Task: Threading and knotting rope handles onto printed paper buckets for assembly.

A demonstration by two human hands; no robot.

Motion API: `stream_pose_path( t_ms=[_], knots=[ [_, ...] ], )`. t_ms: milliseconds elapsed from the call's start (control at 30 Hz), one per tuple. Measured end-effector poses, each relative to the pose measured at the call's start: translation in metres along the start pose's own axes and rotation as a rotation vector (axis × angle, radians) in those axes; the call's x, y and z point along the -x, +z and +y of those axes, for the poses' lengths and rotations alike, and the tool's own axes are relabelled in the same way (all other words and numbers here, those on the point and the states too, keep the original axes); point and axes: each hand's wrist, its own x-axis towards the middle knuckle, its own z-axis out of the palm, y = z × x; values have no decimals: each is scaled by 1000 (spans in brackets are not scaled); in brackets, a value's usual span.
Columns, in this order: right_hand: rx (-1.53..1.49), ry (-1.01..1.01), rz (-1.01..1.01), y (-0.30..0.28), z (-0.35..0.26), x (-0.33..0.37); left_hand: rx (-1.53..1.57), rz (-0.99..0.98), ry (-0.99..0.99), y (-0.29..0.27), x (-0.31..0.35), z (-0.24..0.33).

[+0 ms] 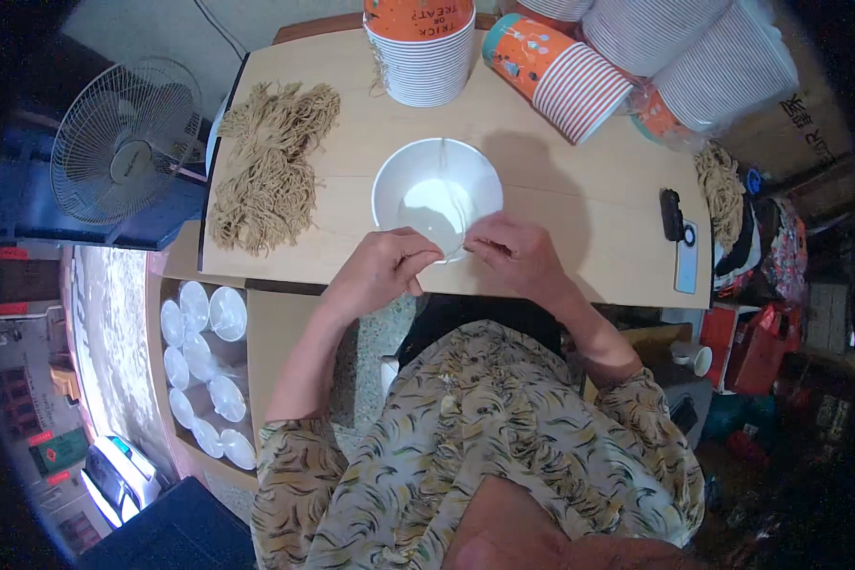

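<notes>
A white paper bucket (397, 186) stands mouth up near the table's front edge. Across its mouth, from the far rim toward me, runs a thin twine cord (445, 163). My left hand (380, 271) is at the near rim, thumb and forefinger pinched on the cord's near end. Beside it my right hand (522, 252) is closed too, its fingertips pinching the cord at the rim and slightly blurred. The exact spot where the cord meets the near rim is hidden by my fingers.
Bundled tan cords (271, 176) lie at the left. Stacked orange-and-white buckets stand upright (427, 71) and lie tilted (579, 85) at the back. A black object (672, 215) and a phone-like slab (686, 258) sit right. White buckets (198, 356) fill a box below left; a fan (128, 157) stands beyond.
</notes>
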Motion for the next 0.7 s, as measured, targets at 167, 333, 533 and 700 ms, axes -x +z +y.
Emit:
stream_pose_path(
  t_ms=[167, 333, 533, 700],
  knots=[
    [-7, 132, -34, 4, 2, -2, 166, -99, -9, -10, -2, -14],
    [-49, 153, 10, 7, 1, -2, 267, -122, -91, -12, -6, -18],
    [25, 121, 25, 9, -2, -1, 577, -36, -155, -4, -4, -8],
    [136, -112, -16, 6, -11, -4, 458, 175, 34, 9, -11, -9]
  ],
)
